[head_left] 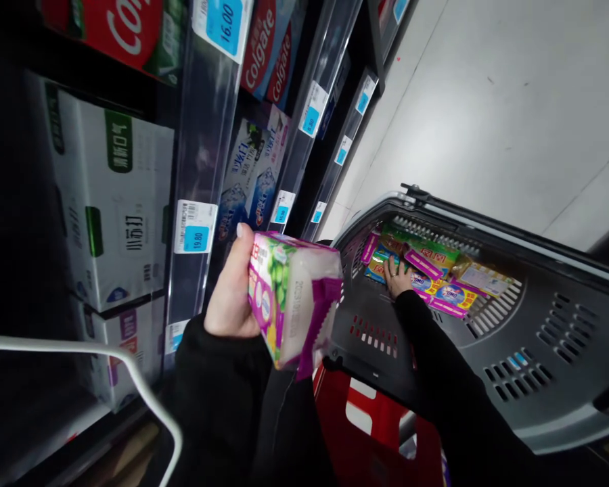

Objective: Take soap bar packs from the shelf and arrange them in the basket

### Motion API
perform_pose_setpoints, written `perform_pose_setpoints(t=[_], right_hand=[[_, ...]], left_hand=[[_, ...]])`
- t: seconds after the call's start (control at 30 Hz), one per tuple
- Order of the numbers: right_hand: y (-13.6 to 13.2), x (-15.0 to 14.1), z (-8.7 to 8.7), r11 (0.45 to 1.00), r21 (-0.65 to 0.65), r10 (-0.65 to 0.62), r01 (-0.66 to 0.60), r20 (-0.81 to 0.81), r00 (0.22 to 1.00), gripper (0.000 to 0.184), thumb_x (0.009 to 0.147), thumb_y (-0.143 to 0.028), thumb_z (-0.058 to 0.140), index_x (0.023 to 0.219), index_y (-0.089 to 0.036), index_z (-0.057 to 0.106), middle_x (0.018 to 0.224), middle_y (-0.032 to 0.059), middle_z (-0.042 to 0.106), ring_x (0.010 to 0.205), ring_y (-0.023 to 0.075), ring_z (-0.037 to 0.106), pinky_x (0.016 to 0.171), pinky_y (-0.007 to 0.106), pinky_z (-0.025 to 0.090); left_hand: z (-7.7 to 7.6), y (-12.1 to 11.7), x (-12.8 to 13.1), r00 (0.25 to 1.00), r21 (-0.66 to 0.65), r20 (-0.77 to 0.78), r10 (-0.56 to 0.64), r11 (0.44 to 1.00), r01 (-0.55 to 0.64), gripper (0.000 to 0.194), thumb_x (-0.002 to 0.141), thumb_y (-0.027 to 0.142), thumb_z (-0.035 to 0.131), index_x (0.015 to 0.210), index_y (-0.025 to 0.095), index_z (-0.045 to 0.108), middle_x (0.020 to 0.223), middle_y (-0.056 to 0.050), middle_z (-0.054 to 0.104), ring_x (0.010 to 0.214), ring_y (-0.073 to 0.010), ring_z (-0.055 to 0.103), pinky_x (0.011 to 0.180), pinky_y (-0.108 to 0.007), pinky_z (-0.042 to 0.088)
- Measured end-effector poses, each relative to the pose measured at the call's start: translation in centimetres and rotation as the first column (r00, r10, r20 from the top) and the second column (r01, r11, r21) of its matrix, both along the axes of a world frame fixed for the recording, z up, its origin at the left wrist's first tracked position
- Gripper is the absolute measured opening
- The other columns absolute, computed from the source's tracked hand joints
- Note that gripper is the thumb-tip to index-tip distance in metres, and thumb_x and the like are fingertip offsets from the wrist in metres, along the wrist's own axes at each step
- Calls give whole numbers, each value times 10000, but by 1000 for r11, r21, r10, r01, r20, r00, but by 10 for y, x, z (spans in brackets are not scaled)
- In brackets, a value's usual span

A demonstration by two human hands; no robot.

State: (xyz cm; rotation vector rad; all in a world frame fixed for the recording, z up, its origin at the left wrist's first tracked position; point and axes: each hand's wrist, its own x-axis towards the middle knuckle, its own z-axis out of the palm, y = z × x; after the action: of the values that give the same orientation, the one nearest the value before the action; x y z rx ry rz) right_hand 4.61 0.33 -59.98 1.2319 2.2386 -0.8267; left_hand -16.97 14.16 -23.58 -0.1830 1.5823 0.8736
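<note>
My left hand (232,294) is closed around a wrapped soap multipack (279,297), purple, green and white, with its sealed purple end flap facing the basket. Its thumb lies along the pack's upper edge. Inside the dark grey shopping basket (365,365), my right hand (396,277) has its fingers spread on a green-and-yellow pack (376,266), and a ring shows on one finger. Close beside it lie OMO soap packs (451,294) and a green pack with red lettering (431,253). A yellowish pack (484,279) rests farther right.
Shelves on the left hold Colgate boxes (261,47), white toothpaste cartons (126,203) and blue-white boxes (254,169). Price tags (196,228) line the clear shelf edges. A white cable (132,368) crosses the lower left. Under the basket is a red plastic part (340,412); pale floor (487,101) lies beyond.
</note>
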Motion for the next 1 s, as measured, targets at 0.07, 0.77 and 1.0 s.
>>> perform_pose_setpoints(t=[0.07, 0.77, 1.0], right_hand=[[4, 4, -1, 1000, 17, 10, -9, -16, 1000, 588, 932, -128, 267, 1518, -163, 287, 1566, 187, 183, 1334, 452, 313, 965, 701, 288], [116, 63, 50, 894, 137, -440, 426, 101, 892, 526, 893, -317, 488, 1345, -59, 411, 1201, 242, 534, 1093, 318, 512, 886, 413, 409], [129, 84, 70, 900, 43, -433, 433, 181, 883, 401, 910, -233, 443, 1273, -66, 465, 1124, 236, 578, 1063, 301, 577, 816, 362, 470]], left_hand=[[0, -4, 0, 999, -16, 6, -36, 999, 36, 646, 848, 715, 418, 1077, 164, 666, 604, -38, 662, 895, -267, 685, 771, -349, 568], [-30, -3, 15, 940, 88, -137, -314, 941, 327, 469, 724, 482, 735, 997, 112, 644, 853, -102, 711, 891, -251, 675, 838, -369, 542], [-68, 16, 61, 221, -123, -457, -861, 307, 944, 390, 624, 439, 797, 872, 189, 628, 812, -30, 658, 851, -257, 616, 846, -380, 459]])
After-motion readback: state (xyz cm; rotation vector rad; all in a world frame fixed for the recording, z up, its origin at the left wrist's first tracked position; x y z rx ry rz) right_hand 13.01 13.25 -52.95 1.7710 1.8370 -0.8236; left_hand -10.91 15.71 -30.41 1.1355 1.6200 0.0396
